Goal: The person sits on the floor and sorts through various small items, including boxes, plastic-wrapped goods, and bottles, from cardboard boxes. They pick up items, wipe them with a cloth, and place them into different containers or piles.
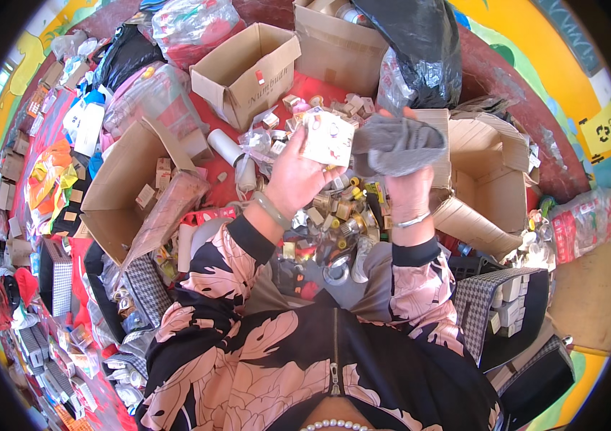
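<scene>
Left hand (292,176): closed around a white box (328,140), gripped by its left side and lower edge, with a printed face turned up. Right hand (409,194): holding a crumpled grey cloth (409,146), which covers most of the palm; fingertips show above its far edge, but how tightly they are curled cannot be told. Box and cloth are raised side by side in front of the person, the cloth immediately to the right; whether the two touch cannot be determined. A pale bangle (271,210) is noted on the left wrist and a silver bracelet (413,220) on the right. Both sleeves are black and pink.

Below the hands lies a loose heap of small boxes and jars (341,215) (mixed in kind, several with yellow parts). A white roll (230,151) lies aslant to the left of the left hand.

Surroundings: an open carton (244,82) stands ahead on a red sheet (312,87). A black plastic bag (424,54) sits beyond the right hand. A second carton (485,161), its mouth open, lies to the right. Nearer the person, at right, a checked bin (472,316) contains small white boxes (510,309).
</scene>
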Demonstrator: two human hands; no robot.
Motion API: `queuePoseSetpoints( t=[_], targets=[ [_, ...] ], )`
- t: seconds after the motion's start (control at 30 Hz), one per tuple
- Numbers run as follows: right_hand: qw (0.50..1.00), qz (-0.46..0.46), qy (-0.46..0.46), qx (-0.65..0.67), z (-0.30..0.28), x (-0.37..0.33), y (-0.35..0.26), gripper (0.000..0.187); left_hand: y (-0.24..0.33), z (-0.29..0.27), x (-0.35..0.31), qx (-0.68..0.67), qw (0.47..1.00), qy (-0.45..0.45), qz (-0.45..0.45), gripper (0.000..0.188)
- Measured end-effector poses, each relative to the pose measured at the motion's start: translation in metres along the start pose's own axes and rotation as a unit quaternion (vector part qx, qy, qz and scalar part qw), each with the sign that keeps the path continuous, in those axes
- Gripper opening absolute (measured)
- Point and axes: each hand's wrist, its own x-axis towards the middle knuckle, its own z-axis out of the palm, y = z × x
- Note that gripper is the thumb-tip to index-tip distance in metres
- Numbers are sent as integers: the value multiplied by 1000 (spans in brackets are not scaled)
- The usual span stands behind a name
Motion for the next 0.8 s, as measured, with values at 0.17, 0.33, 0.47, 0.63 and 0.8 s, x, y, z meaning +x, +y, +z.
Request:
queuePoseSetpoints(
  t=[0.17, 0.33, 0.47, 0.63, 0.8],
  targets=[
    [663, -301, -80, -680, 18, -4, 40, 71, -18, -14, -1, -87, 990, -12, -106, 47],
    [864, -200, -12, -461, 11, -11, 35, 55, -18, 9, -14, 228, 973, -19, -24, 46],
    [968, -103, 124, -193, 7, -4, 30, 34, -22, 12, -5, 41, 987, 71, -136, 44],
    [960, -4, 277, -29, -41, 12, 13, 17, -9, 8, -4, -30, 989, -59, -130, 53],
    [982, -32, 176, 51, -30, 4, -7, 22, 1, 13, -6, -60, 995, -40, -68, 54]
  ],
)
